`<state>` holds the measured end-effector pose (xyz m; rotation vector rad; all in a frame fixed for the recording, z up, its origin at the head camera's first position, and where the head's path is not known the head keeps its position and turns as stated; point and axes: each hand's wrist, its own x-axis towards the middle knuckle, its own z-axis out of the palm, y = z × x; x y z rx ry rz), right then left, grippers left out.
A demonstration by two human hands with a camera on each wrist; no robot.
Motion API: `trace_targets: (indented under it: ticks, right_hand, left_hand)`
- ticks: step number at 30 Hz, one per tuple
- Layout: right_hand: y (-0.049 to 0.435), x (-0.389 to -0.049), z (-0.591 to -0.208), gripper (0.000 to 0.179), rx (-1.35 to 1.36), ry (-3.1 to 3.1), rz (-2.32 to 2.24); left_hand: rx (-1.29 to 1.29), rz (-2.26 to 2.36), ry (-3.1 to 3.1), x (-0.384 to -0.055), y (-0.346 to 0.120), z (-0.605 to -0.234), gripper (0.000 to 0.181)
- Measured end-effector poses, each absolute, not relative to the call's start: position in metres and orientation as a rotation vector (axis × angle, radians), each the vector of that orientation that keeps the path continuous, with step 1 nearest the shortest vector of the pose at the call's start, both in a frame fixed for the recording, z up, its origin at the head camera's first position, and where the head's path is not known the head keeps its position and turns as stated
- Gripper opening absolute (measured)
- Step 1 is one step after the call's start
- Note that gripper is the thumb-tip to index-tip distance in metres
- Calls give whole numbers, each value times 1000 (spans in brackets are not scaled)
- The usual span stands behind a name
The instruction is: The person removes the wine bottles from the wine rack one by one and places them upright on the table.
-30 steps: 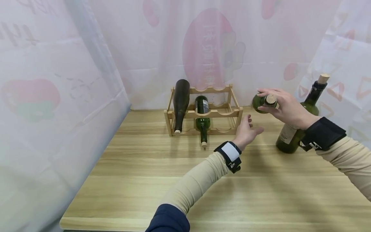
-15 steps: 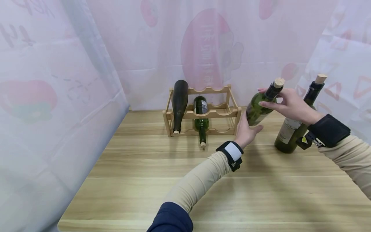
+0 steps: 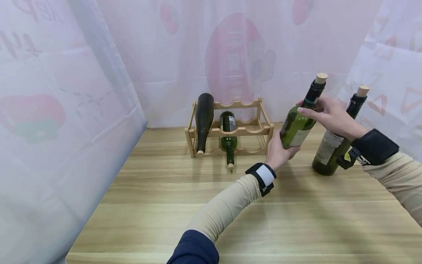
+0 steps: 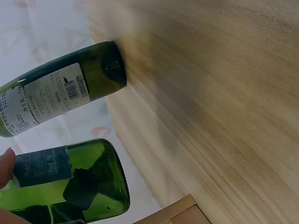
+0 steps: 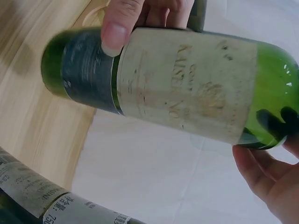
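Note:
A green wine bottle [image 3: 298, 126] with a cork and a pale label is held above the table, tilted, its neck up and to the right. My right hand [image 3: 334, 117] grips it around the shoulder, below the neck. Lower down, my left hand [image 3: 280, 152] holds the body near the base; in the right wrist view its thumb [image 5: 114, 39] lies across the label. Just behind my right hand a second corked wine bottle [image 3: 324, 157] stands on the table. The wooden wine rack [image 3: 243, 131] is left of the held bottle.
A dark bottle [image 3: 204, 113] lies on the rack's upper level at the left. On the lower level lies a green bottle [image 3: 230, 143], neck toward me. White printed curtains [image 3: 184, 58] enclose the wooden table [image 3: 158, 205] at the back and sides.
My right hand has turned the bottle from neck toward me to neck up, its base lowering toward my left hand. The left hand, earlier apart from it, now holds its lower body.

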<state>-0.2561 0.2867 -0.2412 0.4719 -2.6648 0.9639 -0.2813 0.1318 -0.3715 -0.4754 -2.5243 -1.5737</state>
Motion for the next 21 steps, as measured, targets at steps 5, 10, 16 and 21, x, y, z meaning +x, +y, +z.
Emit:
trace_targets:
  ticks: [5, 10, 16, 21]
  right_hand:
    - [287, -259, -240, 42, 455, -2685, 1000]
    - [291, -265, -243, 44, 410, -2683, 1005]
    - [298, -269, -247, 51, 326, -2711, 992]
    - [300, -270, -249, 52, 319, -2699, 987]
  left_hand:
    - [-493, -1560, -2512, -277, 133, -372, 74]
    - [-514, -1535, -2532, -275, 134, -371, 73]
    - [-525, -1514, -2550, -276, 134, -373, 71]
    - [-517, -1517, -2572, -278, 135, -373, 69]
